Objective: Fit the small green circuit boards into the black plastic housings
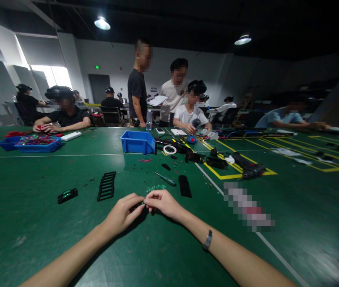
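My left hand [126, 210] and my right hand [163, 204] meet above the green tabletop, fingertips pinched together. Between them is a small green piece [144, 202], mostly covered by fingers; a dark part shows under my left fingers. Just beyond lies a cluster of small green pieces [156, 187]. A screwdriver [166, 179] rests behind it, with a flat black plate [185, 186] to the right. On the left are a black slotted frame [106, 185] and a black part with green on top [67, 195].
A blue bin [138, 142] stands ahead, near a white ring [169, 150] and scattered black parts. A black power tool [248, 165] lies at right. Blue trays [39, 146] with coloured wires are at far left. Several people sit or stand across the table.
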Tool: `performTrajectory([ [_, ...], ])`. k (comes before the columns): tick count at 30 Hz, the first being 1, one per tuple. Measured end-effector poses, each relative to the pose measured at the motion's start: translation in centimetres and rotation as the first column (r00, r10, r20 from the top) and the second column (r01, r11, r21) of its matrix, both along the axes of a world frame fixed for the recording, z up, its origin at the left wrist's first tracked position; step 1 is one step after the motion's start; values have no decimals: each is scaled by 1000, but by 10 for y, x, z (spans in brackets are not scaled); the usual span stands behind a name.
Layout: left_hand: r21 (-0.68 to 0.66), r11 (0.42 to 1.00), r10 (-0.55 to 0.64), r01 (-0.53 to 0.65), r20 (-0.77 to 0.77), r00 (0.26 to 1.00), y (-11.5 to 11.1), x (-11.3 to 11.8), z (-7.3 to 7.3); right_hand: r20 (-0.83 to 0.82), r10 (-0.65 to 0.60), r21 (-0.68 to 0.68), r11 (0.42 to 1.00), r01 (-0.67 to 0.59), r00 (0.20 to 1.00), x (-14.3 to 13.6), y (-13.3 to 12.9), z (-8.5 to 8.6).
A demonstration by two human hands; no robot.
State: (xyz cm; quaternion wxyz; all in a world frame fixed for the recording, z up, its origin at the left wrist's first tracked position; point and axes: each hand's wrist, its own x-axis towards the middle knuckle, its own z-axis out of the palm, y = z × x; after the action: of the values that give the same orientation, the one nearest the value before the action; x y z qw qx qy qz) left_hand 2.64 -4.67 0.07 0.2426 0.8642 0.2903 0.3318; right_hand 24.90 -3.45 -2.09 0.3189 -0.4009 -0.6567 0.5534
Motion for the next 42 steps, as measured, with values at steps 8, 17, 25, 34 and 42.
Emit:
performTrajectory([
  [8, 23, 999, 30, -30, 15, 999, 4, 1, -8, -2, -29, -19, 999, 29, 1000, 0, 1, -2],
  [17, 28, 1000, -1, 0, 27, 1000, 6, 0, -9, 30, -34, -19, 999, 35, 999, -2, 1, -3],
  [25, 2, 996, 85, -85, 40, 996, 7, -1, -14, 44, -31, -25, 999, 32, 999, -1, 1, -3],
  [34, -34, 993, 113, -112, 22, 993, 8, 0, -13, 45, -21, -34, 999, 23, 999, 0, -1, 3],
  [42, -38, 993, 115, -114, 20, 993, 7, 0, -12, 26, -17, -44, 999, 18, 1000, 1, 2, 0],
])
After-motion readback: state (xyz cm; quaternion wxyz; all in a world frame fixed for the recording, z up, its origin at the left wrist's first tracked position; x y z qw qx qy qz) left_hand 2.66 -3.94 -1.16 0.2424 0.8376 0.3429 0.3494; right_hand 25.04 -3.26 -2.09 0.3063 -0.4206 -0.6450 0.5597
